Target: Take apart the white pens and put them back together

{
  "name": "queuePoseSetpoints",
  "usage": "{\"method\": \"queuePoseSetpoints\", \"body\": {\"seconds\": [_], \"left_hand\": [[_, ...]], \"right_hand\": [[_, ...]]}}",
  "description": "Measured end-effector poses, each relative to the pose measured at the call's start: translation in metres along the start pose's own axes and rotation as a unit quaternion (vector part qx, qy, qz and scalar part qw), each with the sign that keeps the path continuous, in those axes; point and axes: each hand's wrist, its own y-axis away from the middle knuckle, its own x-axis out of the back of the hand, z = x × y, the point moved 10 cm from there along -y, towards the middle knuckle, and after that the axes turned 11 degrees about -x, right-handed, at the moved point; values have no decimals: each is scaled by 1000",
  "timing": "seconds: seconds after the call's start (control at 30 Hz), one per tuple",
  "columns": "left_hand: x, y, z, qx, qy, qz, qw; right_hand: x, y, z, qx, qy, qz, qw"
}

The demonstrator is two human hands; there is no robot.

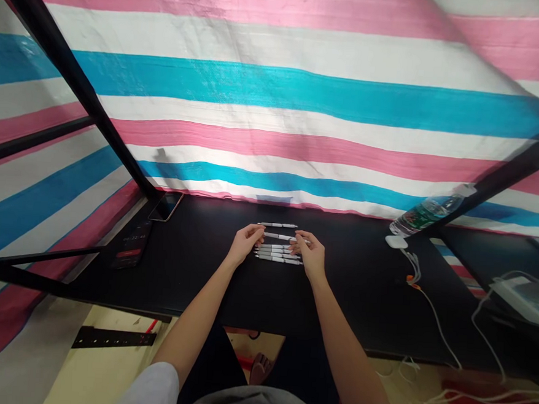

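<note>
Between my two hands is a white pen (279,236), lying crosswise, pinched at its left end by my left hand (247,240) and at its right end by my right hand (310,251). Behind it another white pen (277,225) lies alone on the black table (191,270). Closer to me, several more white pens (278,260) rest side by side, roughly parallel; the fingers of both hands hide parts of their ends. Whether the lower fingers of my right hand touch those pens, I cannot tell.
At the left back corner a phone (166,206) leans by a black frame post, with a second dark phone (130,244) showing a timer nearer. On the right stand a tilted water bottle (428,213), a white charger (396,242) and its cables (434,315). Striped sheeting (277,98) hangs behind.
</note>
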Motion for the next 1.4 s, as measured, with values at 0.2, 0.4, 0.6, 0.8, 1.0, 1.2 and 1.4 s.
{"method": "queuePoseSetpoints", "body": {"seconds": [0.2,0.4,0.6,0.8,1.0,1.2,1.4], "left_hand": [[-4,0,2,-16,1,-23,1000],[-4,1,-6,15,-23,-23,999],[-4,-1,-1,-14,-17,-26,999],[-8,0,0,-14,-16,-42,999],[-12,3,2,-6,-30,-56,998],[11,-3,2,-19,5,55,998],[22,-4,-1,-21,15,99,995]], "right_hand": [[2,-1,0,0,-4,3,1000],[2,-1,1,-2,-8,9,1000],[2,-2,2,-13,-26,5,1000],[-5,-2,2,-35,-92,-42,994],[-18,2,5,-62,-122,-136,981],[-5,-6,4,-76,-239,-110,962],[-5,-2,5,-122,-326,-112,931]]}}
